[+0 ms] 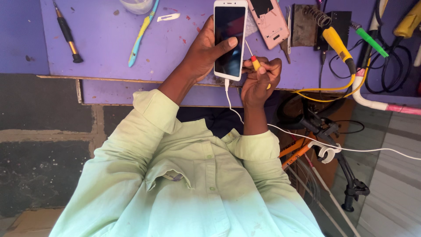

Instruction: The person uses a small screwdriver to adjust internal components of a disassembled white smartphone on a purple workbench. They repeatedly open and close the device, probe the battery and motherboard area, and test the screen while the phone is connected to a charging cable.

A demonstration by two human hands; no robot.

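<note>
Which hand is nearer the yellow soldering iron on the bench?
Right. The right hand, holding a small yellow-and-red tool, sits just left of the yellow soldering iron. The left hand holds the white phone, farther away.

The left hand (pixel 206 50) covers the lower left edge of the white phone (pixel 230 39), and the curled right hand (pixel 258 79) hides most of the small red-and-yellow tool (pixel 255 63), so its tip cannot be made out. At the bench's (pixel 109 39) far edge, a clear cup (pixel 137 5) and the pink phone back (pixel 269 19) are cut off by the picture's top. The white cable (pixel 351 149) runs out at the right border, its end unseen.
</note>
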